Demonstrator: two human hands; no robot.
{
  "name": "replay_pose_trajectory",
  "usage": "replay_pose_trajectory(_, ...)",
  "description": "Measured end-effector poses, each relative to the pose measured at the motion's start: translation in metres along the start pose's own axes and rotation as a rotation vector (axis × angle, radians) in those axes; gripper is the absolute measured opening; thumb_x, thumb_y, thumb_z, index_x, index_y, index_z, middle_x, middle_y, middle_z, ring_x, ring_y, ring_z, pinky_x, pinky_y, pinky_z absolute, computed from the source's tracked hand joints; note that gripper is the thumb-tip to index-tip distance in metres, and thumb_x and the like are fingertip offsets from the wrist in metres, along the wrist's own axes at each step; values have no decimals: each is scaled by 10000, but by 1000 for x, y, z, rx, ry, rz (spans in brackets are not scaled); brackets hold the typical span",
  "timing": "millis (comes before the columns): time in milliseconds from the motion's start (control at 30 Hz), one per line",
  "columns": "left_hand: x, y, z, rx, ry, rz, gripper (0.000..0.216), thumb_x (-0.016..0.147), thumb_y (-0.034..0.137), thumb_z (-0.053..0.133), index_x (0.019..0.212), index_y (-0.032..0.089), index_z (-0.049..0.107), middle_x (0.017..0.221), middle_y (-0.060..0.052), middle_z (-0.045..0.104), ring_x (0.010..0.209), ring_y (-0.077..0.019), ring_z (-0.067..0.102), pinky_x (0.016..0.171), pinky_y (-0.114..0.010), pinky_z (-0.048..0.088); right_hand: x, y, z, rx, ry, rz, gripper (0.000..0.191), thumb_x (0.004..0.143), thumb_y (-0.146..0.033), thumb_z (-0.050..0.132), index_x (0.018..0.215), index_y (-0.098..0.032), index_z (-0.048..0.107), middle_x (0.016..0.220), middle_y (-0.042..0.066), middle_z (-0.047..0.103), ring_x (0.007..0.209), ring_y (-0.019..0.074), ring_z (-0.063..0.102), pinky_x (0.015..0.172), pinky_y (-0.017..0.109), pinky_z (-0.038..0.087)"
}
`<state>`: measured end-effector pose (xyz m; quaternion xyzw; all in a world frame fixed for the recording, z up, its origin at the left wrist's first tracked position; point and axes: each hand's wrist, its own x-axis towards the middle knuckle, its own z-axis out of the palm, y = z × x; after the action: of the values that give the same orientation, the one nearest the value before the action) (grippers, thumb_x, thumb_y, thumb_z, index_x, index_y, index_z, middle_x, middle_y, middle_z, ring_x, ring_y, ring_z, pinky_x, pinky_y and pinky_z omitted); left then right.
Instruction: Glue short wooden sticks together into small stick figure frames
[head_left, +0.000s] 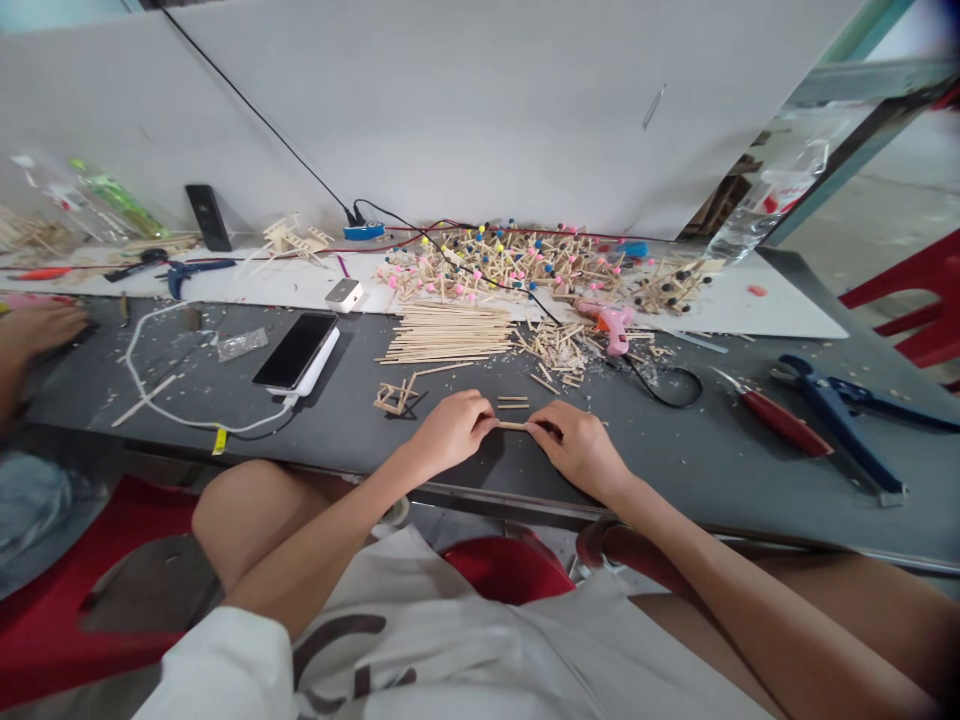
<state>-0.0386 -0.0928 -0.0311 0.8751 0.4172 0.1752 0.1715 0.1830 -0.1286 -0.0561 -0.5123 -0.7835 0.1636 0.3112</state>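
I'm pinching a short wooden stick [513,426] between my left hand [450,430] and right hand [576,447], both closed on its ends, near the table's [712,460] front edge — mid-assembly, I judge. Next calls for steady alignment with the two loose sticks [513,402] just beyond.

bright, even daylight | soft shadows | edges warped, blurred (wide lens)

A long gray table [750,470] stands against a plain white wall [465,100], with red plastic chairs [919,300] on the right and bright daylight coming in there.
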Motion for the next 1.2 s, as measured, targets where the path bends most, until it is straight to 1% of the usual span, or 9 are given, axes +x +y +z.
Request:
replay_pose_trajectory(133,0,-1,3,29,20,-14,159,916,179,573,793,160,672,760,-30,606,698,-154,594,646,-261,419,2,-1,0,-1,33,41,109,894,-218,612,829,-178,690,738,26,630,625,152,560,618,272,414)
replay_pose_trajectory(233,0,-1,4,52,47,-27,174,923,178,552,795,160,668,790,-41,619,727,-165,605,663,-270,427,2,-1,0,2,39,57,113,892,-190,597,838,-179,695,763,29,636,635,153,568,624,271,422)
replay_pose_trajectory(400,0,0,4,56,73,-2,173,942,179,517,878,164,677,885,-54,628,747,-162,616,700,-276,459,0,-1,0,25,35,0,211,925,-158,530,1024,-191,713,955,60,665,781,172,632,721,277,470)
replay_pose_trajectory(467,-1,1,4,50,70,17,172,948,190,514,914,170,682,914,-56,629,771,-164,627,719,-278,473,-1,-1,1,17,28,-16,234,935,-172,526,1066,-198,719,970,63,662,808,176,643,742,281,479)
replay_pose_trajectory(567,-1,1,5,58,55,38,159,944,225,539,937,179,691,925,-59,629,822,-176,638,746,-282,487,1,-1,1,-1,9,-12,244,933,-189,544,1095,-204,726,960,65,658,775,171,646,714,277,488)
replay_pose_trajectory(767,-1,3,8,83,42,41,147,922,218,571,864,189,703,908,-53,627,845,-180,629,748,-281,490,9,0,1,-8,-24,-13,202,921,-186,567,972,-215,761,934,58,664,791,172,656,752,282,496)
replay_pose_trajectory(1000,0,6,11,93,55,23,162,907,193,560,842,196,708,922,-54,629,845,-170,629,745,-265,491,12,1,3,2,-38,-2,176,911,-204,590,959,-214,758,927,55,669,800,177,655,753,290,496)
replay_pose_trajectory(1133,0,7,15,108,67,29,184,913,198,545,842,205,714,922,-54,623,855,-169,622,749,-257,489,11,0,4,9,-25,10,174,909,-213,581,929,-212,754,905,52,666,724,157,630,707,280,485)
replay_pose_trajectory(1200,1,7,15,111,66,30,181,906,185,547,834,202,712,916,-53,619,853,-169,618,747,-257,488,10,-2,2,20,-24,25,166,901,-237,594,977,-206,738,896,48,666,663,145,599,668,275,474)
